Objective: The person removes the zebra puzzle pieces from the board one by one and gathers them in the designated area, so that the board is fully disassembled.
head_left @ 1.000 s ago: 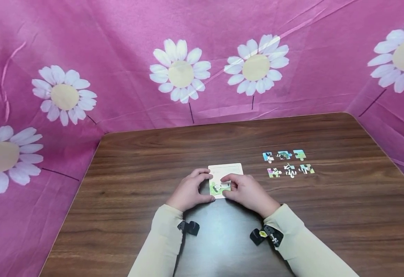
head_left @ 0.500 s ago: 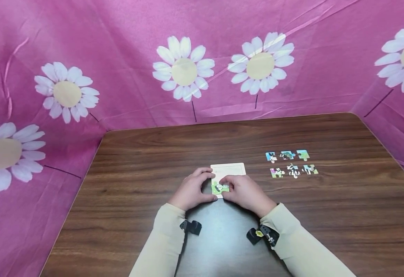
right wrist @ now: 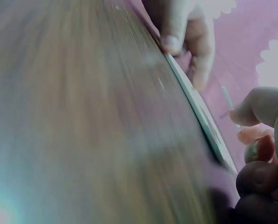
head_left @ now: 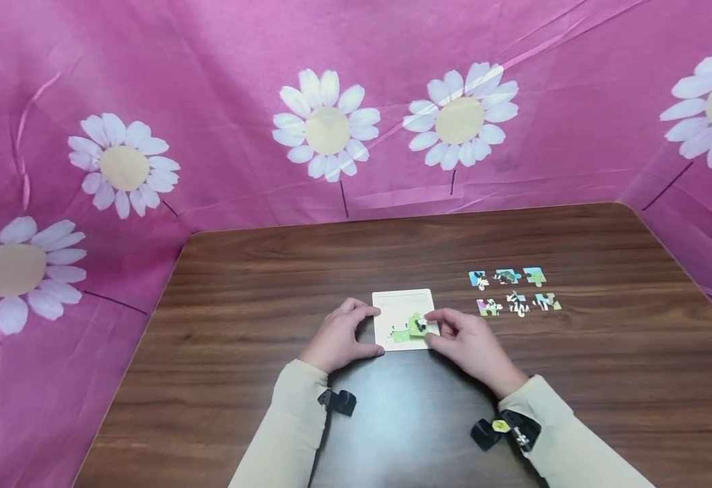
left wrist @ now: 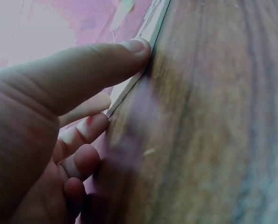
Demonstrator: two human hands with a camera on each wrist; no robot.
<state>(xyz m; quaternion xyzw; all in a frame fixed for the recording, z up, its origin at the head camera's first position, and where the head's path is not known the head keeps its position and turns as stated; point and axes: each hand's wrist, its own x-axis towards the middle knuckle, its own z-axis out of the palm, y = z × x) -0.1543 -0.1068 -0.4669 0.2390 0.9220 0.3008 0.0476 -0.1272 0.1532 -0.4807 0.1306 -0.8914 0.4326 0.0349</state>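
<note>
In the head view a square white puzzle board (head_left: 399,298) lies on the table. My left hand (head_left: 345,333) holds its left edge, thumb at the near corner and fingers farther up. A green jigsaw piece (head_left: 416,324) with a black-and-white print is pinched between the thumb and fingers of my right hand (head_left: 468,342), over the board's right part. The right wrist view shows that piece edge-on (right wrist: 227,98), raised above the board. Left of it a green patch (head_left: 401,336) shows on the board; whether it is print or a piece I cannot tell.
Several jigsaw pieces lie in two rows to the right: a far row with a blue-green piece (head_left: 506,276) and a near row with a black-and-white striped piece (head_left: 517,303). A pink curtain (head_left: 228,135) with daisies stands behind the wooden table (head_left: 258,271).
My right hand has moved right and lifted the green jigsaw piece, baring more of the board. My left hand has stayed on the board's left edge.
</note>
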